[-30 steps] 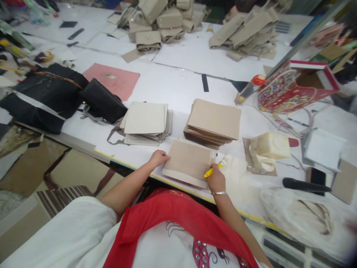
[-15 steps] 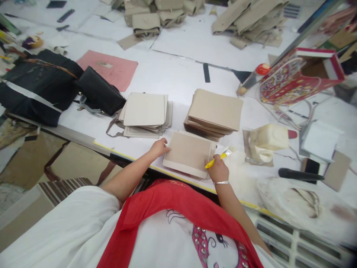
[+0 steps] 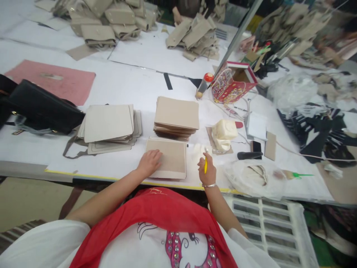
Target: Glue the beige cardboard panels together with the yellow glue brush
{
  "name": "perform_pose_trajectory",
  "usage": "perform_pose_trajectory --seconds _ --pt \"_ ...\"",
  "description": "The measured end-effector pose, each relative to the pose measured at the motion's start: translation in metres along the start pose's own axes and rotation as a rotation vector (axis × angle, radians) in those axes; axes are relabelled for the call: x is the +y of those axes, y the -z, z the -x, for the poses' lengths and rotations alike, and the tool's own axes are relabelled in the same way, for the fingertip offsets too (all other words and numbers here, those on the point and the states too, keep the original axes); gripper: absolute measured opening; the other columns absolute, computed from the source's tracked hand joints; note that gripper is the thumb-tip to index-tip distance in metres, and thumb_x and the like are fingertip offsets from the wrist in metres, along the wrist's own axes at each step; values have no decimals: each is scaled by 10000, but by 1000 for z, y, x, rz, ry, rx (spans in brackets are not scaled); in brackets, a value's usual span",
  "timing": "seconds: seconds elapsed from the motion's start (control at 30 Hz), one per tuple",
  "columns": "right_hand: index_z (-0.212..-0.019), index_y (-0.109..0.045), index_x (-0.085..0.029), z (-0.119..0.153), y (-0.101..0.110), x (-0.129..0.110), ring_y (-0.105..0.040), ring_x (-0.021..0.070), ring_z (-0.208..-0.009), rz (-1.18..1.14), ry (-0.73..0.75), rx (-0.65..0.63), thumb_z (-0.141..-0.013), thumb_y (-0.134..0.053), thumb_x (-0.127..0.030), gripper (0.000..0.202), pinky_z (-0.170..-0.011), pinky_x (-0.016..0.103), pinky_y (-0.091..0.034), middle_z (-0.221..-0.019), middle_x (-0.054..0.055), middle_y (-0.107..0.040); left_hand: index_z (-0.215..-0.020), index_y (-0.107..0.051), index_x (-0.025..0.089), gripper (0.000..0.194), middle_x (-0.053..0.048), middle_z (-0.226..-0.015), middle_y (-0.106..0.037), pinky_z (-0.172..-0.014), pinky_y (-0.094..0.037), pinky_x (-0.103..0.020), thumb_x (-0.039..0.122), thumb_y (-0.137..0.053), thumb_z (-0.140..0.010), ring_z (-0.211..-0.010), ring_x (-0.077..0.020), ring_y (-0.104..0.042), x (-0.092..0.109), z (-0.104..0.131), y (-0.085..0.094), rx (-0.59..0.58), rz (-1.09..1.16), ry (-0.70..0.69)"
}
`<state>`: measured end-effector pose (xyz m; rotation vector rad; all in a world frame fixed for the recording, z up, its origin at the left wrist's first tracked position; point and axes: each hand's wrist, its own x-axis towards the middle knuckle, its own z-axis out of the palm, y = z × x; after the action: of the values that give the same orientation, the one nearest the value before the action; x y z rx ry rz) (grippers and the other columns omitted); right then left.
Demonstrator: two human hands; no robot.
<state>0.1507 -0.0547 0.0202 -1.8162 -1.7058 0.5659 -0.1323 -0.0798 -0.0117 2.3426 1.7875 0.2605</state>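
Note:
My left hand [image 3: 150, 162] lies with its fingers stretched over the left part of a tan rectangular panel [image 3: 173, 158] at the table's front edge. My right hand [image 3: 208, 174] is closed round a yellow-handled paintbrush [image 3: 206, 166], to the right of the panel and apart from it. The bristles point away from me, near a pale smear on the white table covering. Behind the panel stands a stack of tan panels [image 3: 177, 112]. Left of that is a looser pile of pale grey panels [image 3: 108, 123] with rounded corners.
On the right are a cream plastic container [image 3: 224, 130], a phone [image 3: 256, 149] and a plastic bag [image 3: 251, 180]. Farther back stand a red paper bag [image 3: 232, 89] and a red-capped bottle [image 3: 204, 85]. A black handbag [image 3: 46, 108] lies left. Folded tan bags [image 3: 99, 35] fill the back.
The view has swung right. My left hand has come from the panel's left edge onto its top. My right hand has drawn the paintbrush off the panel's right edge.

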Motion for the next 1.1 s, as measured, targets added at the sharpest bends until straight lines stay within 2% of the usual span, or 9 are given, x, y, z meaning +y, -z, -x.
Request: perform_pose_trajectory --seconds 0.1,0.23,0.4,0.5,0.6,0.73,0.93,1.03,1.1 --pt "-1096 -552 -150 -19 0 -22 -477 75 -436 -336 -138 -36 -875 -293 -529 509 -468 198 -421 -624 -12 -562 -1183 -515 229 375 -89 -1309 -466 -890 -364 -416 354 -514 -830 -1135 -273 -416 19 -2 -12 -69 -40 -92" --pt "-907 -595 -156 -46 -45 -72 -524 76 -449 -655 -255 -341 -790 -498 -490 367 -452 198 -467 -645 -6 -589 -1181 -516 240 383 -76 -1309 -465 -859 -368 -396 370 -528 -821 -1127 -261 -413 25 -3 -18 -96 -88 -100" --pt "-851 -587 -171 -59 -120 -123 -543 80 -446 -678 -323 -480 -776 -560 -311 161 -429 178 -462 -619 -15 -595 -1216 -501 225 421 -93 -1309 -469 -844 -371 -390 376 -522 -824 -1117 -259 -425 21 -3 -17 -117 -106 -122" --pt "-801 -595 -163 -65 -132 -116 -535 81 -427 -633 -346 -476 -773 -560 -295 139 -401 171 -442 -586 -19 -583 -1242 -486 240 431 -85 -1336 -456 -859 -367 -392 378 -508 -834 -1148 -259 -417 19 -2 -21 -112 -108 -122" --pt "-778 -592 -159 -71 -110 -84 -534 82 -427 -582 -383 -398 -767 -568 -317 159 -402 172 -441 -589 -14 -587 -1256 -483 262 426 -67 -1366 -436 -885 -361 -389 377 -494 -845 -1181 -256 -408 17 1 -25 -99 -108 -112" --pt "-799 -582 -154 -71 -54 -34 -528 75 -423 -533 -455 -232 -767 -569 -299 149 -415 169 -452 -591 -7 -591 -1253 -498 270 405 -53 -1370 -441 -902 -358 -398 371 -463 -863 -1188 -258 -415 16 3 -26 -84 -99 -135" --pt "-1020 -561 -169 -43 17 26 -596 86 -507 -536 -446 -116 -803 -514 -398 319 -468 179 -478 -729 12 -633 -1242 -521 275 396 -50 -1379 -432 -896 -376 -428 372 -428 -870 -1194 -282 -414 16 -1 -31 -105 -82 -133" --pt "-1185 -449 -199 -23 34 65 -616 95 -584 -376 -346 -33 -871 -378 -450 409 -533 197 -471 -850 25 -641 -1237 -524 286 392 -43 -1383 -428 -900 -381 -440 370 -421 -868 -1194 -284 -415 18 -1 -32 -121 -69 -119" --pt "-1158 -455 -187 -14 32 92 -612 112 -648 -92 -310 -16 -899 -344 -402 354 -591 212 -449 -843 34 -635 -1231 -529 292 389 -43 -1380 -431 -909 -381 -447 369 -418 -866 -1196 -282 -417 19 -1 -31 -127 -50 -101"
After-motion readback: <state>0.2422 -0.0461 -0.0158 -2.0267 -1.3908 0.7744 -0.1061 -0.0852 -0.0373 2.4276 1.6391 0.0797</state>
